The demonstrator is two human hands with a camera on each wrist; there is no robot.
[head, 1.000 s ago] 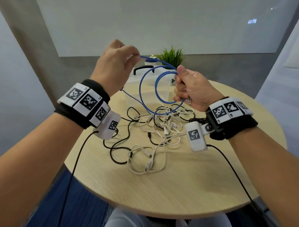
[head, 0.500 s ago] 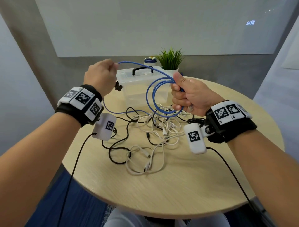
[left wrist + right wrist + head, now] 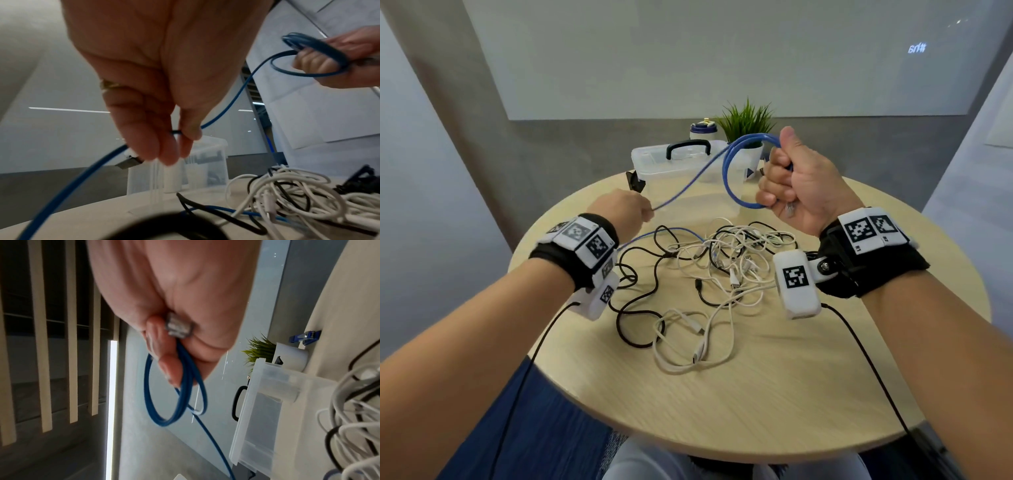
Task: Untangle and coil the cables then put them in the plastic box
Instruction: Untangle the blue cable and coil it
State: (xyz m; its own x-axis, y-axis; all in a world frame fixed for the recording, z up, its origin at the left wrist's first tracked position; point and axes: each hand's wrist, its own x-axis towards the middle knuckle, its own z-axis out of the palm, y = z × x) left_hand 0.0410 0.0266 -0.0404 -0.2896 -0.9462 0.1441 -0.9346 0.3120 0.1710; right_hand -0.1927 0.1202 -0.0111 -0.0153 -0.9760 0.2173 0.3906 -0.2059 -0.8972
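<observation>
- Right hand (image 3: 796, 192), upper right of the head view, fingers clamped on the thin blue round cable (image 3: 732, 178), coiled.
- Left hand (image 3: 619, 214), centre left, fingers pinched together on the cable's loose run; best fed slackly, 1 loop at a time.

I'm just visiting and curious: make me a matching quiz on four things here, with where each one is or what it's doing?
Things:
1. blue cable
2. box
3. plant
4. white cables

States:
a. tangled on the table
b. lid on, black handle on top
c. looped in the right hand, pinched by the left hand
d. behind the box

Pairs: 1-c, 2-b, 3-d, 4-a
</observation>
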